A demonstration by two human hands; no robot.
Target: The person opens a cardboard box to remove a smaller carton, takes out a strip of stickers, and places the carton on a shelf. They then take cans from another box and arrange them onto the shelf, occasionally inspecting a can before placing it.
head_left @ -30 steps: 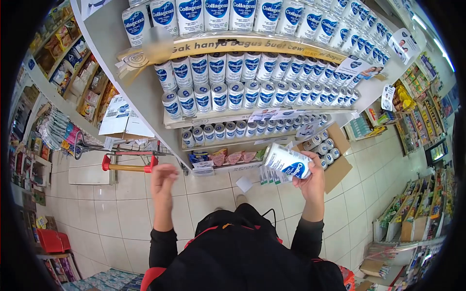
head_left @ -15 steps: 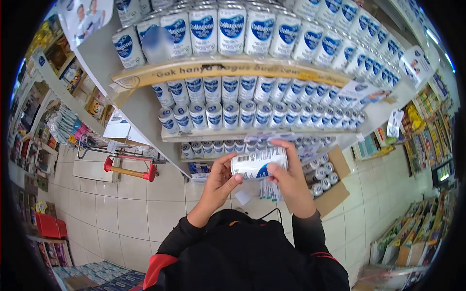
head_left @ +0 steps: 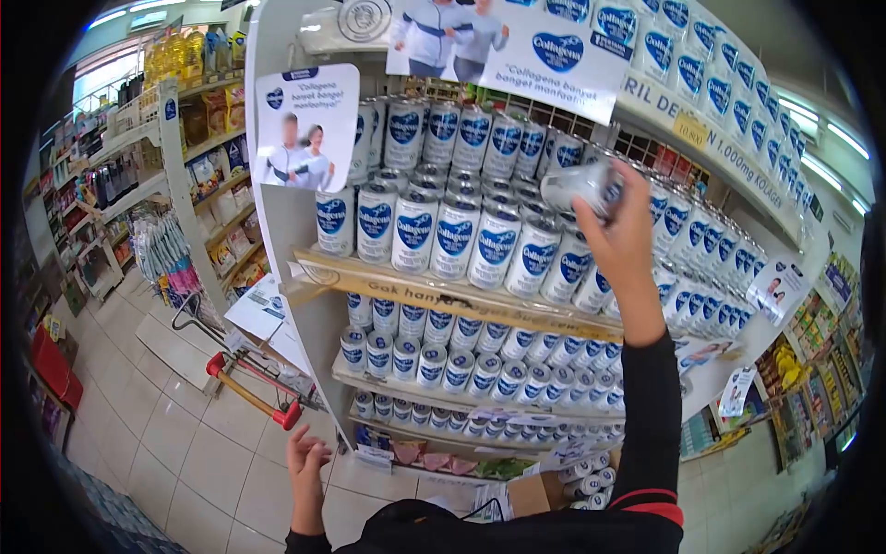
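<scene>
One tilted silver-white can (head_left: pixel 568 190) is clamped in the grip of my right hand (head_left: pixel 616 217) right of upper centre, by the shelved Collagena cans (head_left: pixel 452 235), which I judge mid-placement, calling for a turn upright, while my left hand (head_left: pixel 309 463) hangs bare, grip apart, lower left.

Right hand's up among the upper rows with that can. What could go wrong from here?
1. The can is tilted in the right hand, so it might knock the closely packed standing cans.
2. Those in the front row stand near the yellow-edged shelf's lip; a bump could tip one off.
3. The left hand is low and away, so it probably couldn't catch a slip.
</scene>
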